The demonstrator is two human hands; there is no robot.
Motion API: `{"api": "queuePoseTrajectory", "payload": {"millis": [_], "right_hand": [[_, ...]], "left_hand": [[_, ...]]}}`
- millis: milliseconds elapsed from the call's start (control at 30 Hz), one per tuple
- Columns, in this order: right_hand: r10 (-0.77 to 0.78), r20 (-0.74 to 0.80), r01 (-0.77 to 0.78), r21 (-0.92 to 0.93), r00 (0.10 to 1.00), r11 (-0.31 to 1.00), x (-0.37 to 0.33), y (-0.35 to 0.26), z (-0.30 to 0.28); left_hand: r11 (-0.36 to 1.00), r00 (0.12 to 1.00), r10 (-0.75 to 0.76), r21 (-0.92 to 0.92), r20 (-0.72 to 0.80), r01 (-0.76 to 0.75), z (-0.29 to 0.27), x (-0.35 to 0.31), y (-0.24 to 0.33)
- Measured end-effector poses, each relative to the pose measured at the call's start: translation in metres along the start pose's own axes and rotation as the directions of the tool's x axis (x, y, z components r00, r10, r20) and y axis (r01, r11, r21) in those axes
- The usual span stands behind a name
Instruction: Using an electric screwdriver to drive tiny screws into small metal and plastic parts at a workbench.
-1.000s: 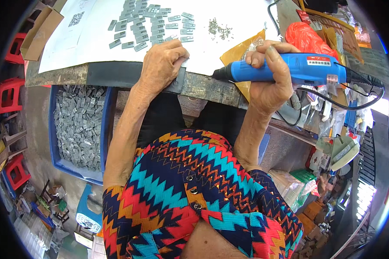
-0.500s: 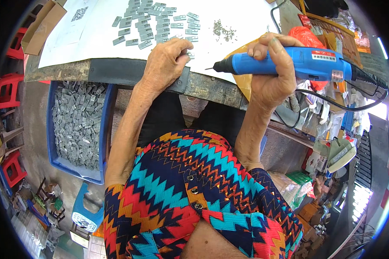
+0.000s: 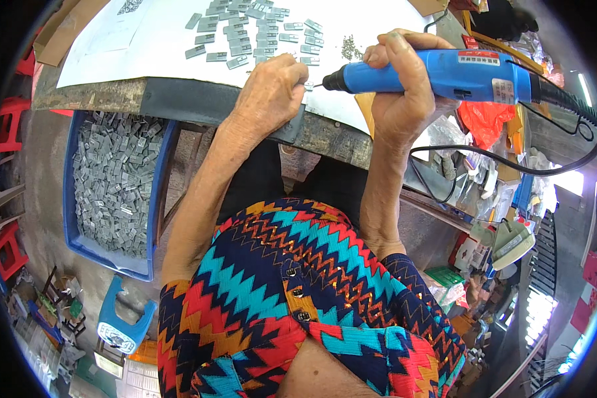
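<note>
The right hand is wrapped tight around a blue driver, held level over the table's near edge, its dark tip pointing left at the left hand. That hand lies knuckles-up at the edge of the table, fingers curled down onto a small grey part just at the driver's tip — whether it pinches the part or only presses on it cannot be told. A black cord runs from the driver's rear and loops down to the right.

The driver carries a red strip label on top and a pale label on its side. A white sheet covers the tabletop; grey parts lie in loose rows on it beyond the left hand, with a small heap of screws beside them. A cardboard flap sits at the table's far left.

Below the table on the left stands a blue bin, filled with grey parts of the same kind. A red bag lies under the driver, and a green flat pack lower right.
</note>
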State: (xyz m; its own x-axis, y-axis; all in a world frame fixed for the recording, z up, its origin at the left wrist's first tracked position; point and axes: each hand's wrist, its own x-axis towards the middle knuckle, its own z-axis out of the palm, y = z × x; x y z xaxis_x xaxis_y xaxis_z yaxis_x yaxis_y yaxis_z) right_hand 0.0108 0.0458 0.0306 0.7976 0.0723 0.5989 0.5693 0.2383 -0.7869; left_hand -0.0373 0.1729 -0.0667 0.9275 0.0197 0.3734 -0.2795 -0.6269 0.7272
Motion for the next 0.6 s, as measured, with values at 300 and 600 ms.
{"api": "queuePoseTrajectory", "payload": {"millis": [300, 600], "right_hand": [[-0.033, 0.006, 0.033, -0.044, 0.999, 0.998, -0.0009, 0.0071, 0.0046], [-0.008, -0.010, 0.008, -0.018, 1.000, 1.000, -0.0027, 0.0045, 0.0026]], "left_hand": [[0.999, 1.000, 0.026, 0.034, -0.014, -0.025, 0.0025, 0.0001, -0.0008], [1.000, 1.000, 0.003, -0.008, -0.019, -0.004, 0.0014, -0.0006, -0.0010]]}}
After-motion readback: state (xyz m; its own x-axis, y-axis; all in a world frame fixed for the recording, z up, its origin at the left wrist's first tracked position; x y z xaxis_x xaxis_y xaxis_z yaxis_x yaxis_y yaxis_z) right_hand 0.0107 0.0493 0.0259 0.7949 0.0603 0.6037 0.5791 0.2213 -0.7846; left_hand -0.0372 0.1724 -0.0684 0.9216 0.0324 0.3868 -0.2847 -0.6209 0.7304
